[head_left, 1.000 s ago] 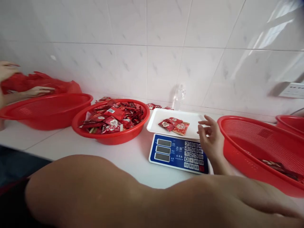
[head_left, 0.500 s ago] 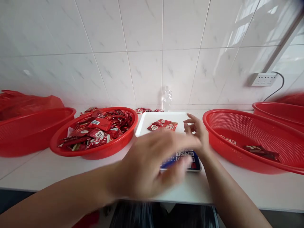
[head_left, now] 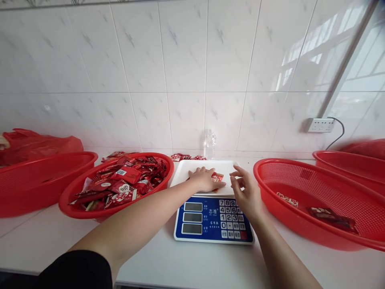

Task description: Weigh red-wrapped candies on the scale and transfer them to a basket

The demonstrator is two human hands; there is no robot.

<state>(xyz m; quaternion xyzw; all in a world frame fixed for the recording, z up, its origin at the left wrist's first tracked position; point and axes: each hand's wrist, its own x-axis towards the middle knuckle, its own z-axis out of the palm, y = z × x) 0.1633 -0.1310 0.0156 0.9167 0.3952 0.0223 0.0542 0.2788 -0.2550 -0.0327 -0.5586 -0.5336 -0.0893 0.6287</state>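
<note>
A blue electronic scale (head_left: 212,218) with a white weighing tray (head_left: 185,172) stands in front of me on the white counter. My left hand (head_left: 204,179) lies flat on the tray, fingers spread over several small red packets (head_left: 217,177). My right hand (head_left: 246,192) hovers just right of them, over the tray's right edge and the keypad, fingers loosely curled and holding nothing. A red basket (head_left: 116,182) heaped with red packets sits left of the scale.
A large red mesh basket (head_left: 319,200) with a few packets stands to the right, another red basket (head_left: 355,160) behind it. An empty-looking red basket (head_left: 36,180) and a red plastic bag (head_left: 39,142) are at far left. A clear bottle (head_left: 210,145) and loose packets lie by the tiled wall.
My left hand has swept forward from near the camera onto the scale tray and now covers the packets. The view has lifted and shifted right. My right hand stays by the tray.
</note>
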